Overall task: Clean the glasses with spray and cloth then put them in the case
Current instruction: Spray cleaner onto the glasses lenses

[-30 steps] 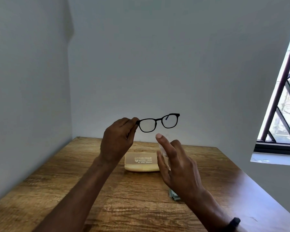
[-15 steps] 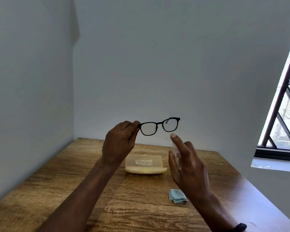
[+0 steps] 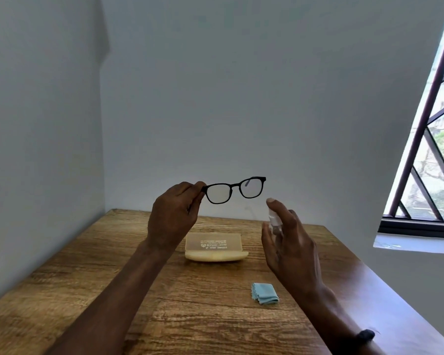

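- The left hand (image 3: 174, 216) pinches the glasses (image 3: 235, 189) at one end of the frame, fingertips and thumb closed on the corner by the hinge.
- The glasses are black-rimmed and held up in the air, well above the table, with both lenses facing the camera and the far end tilted slightly upward.
- The arms of the glasses are mostly hidden; only a short dark piece shows behind the farther lens.
- The right hand (image 3: 290, 242) grasps a small clear spray bottle (image 3: 274, 221), fingers wrapped round its body and the palm turned toward the left hand.
- The index finger (image 3: 273, 204) lies across the top of the bottle, on its head.
- The bottle is largely covered by the fingers; its top sits just below and to the right of the glasses, apart from them.
- A dark band (image 3: 365, 335) circles the right wrist.
- The case (image 3: 214, 247), pale yellow, rests on the table below the glasses and between the two forearms; it looks open, its printed lid tipped up at the back.
- A folded light-blue cloth (image 3: 265, 293) lies on the table, nearer than the case and just beside the right forearm.
- The table (image 3: 113, 265) is grained brown wood, set into a corner of plain pale walls (image 3: 215, 98).
- A window (image 3: 441, 155) with dark slanted bars is at the right.
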